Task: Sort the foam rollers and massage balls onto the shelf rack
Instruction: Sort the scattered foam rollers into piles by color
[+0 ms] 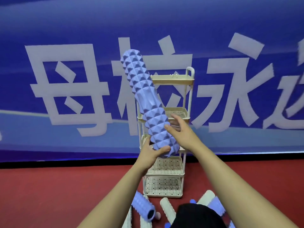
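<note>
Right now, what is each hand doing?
Left hand: grips the long purple knobbly foam roller near its lower end.
Right hand: fingers relaxed, touching the roller's side.

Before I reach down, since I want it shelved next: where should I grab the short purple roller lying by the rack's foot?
Probably around the middle of the short purple foam roller, coming from above with fingers across its width. It lies on the red floor with its hollow end toward the camera; white rollers crowd its right side, so the top is freest.
</note>
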### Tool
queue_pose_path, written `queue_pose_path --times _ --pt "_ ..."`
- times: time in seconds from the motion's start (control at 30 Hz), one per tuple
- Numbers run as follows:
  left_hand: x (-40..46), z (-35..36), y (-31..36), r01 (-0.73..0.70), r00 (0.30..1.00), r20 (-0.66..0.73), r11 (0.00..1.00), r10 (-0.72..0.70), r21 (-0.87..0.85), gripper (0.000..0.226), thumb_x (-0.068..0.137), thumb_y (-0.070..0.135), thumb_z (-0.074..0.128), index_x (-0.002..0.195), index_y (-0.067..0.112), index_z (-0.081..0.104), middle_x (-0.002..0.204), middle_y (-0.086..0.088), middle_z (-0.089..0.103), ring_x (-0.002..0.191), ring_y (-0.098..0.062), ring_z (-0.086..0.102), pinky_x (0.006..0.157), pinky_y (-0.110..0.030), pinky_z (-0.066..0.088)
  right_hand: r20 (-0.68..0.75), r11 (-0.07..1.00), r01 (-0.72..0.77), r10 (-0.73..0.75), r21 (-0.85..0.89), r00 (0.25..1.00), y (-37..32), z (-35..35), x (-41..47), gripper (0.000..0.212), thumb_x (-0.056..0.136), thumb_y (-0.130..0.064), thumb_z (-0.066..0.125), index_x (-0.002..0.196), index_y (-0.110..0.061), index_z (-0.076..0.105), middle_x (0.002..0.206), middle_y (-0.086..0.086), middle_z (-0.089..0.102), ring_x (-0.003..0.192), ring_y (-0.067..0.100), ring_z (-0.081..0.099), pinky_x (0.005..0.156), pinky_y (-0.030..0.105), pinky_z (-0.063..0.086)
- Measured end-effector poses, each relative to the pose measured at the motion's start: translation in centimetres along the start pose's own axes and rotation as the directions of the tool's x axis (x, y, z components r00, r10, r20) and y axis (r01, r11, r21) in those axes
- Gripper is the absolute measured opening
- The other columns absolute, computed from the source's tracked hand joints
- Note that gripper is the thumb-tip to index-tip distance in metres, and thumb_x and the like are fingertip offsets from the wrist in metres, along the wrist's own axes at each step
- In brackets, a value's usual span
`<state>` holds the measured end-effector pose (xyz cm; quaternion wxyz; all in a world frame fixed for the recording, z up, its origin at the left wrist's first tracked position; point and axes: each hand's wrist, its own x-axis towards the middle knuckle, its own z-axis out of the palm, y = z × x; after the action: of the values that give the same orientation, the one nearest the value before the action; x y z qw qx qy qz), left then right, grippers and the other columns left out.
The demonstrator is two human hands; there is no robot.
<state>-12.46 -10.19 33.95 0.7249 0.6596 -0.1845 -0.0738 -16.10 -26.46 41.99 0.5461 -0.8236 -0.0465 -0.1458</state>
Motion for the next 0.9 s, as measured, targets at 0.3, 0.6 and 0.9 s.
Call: queue_pose_path --times 0.3,0.6,0.9 --pt "0.1 10.1 0.2 -0.063 0.974 0.218 0.997 0.052 0.045 0.060 0.079 -0.003 0.083 0.130 0.012 0.055 0.117 0.005 0.075 0.107 -0.011 0.072 0.085 -0.021 0.056 -0.111 0.999 -0.048 0.048 -0.001 0.993 2.4 -8.5 -3.3 0.086 0.081 -0.052 0.078 0.151 -0.041 0.028 0.143 -0.014 0.050 0.128 0.012 0.055 0.107 0.040 0.048" --pt "3.9 17.0 -5.7 0.034 0.940 0.328 0.983 -0.093 0.180 0.081 0.063 0.040 0.098 0.131 0.023 0.056 0.126 0.005 0.071 0.117 -0.013 0.068 0.104 -0.046 0.053 -0.103 0.979 -0.189 0.196 0.078 0.975 11.7 -14.6 -5.4 0.110 0.070 -0.034 0.092 0.154 -0.032 0.022 0.144 -0.010 0.053 0.126 0.006 0.057 0.104 0.032 0.050" --pt "9.3 23.2 -14.1 0.121 0.905 0.378 0.971 -0.194 0.207 0.057 0.081 0.003 0.085 0.126 0.017 0.054 0.120 0.004 0.072 0.112 -0.012 0.070 0.090 -0.021 0.053 -0.116 0.841 -0.414 0.477 0.349 0.871 23.4 -17.6 -5.3 0.034 0.081 -0.015 0.084 0.111 -0.012 0.070 0.107 0.006 0.077 0.101 0.020 0.073 0.087 0.032 0.059"
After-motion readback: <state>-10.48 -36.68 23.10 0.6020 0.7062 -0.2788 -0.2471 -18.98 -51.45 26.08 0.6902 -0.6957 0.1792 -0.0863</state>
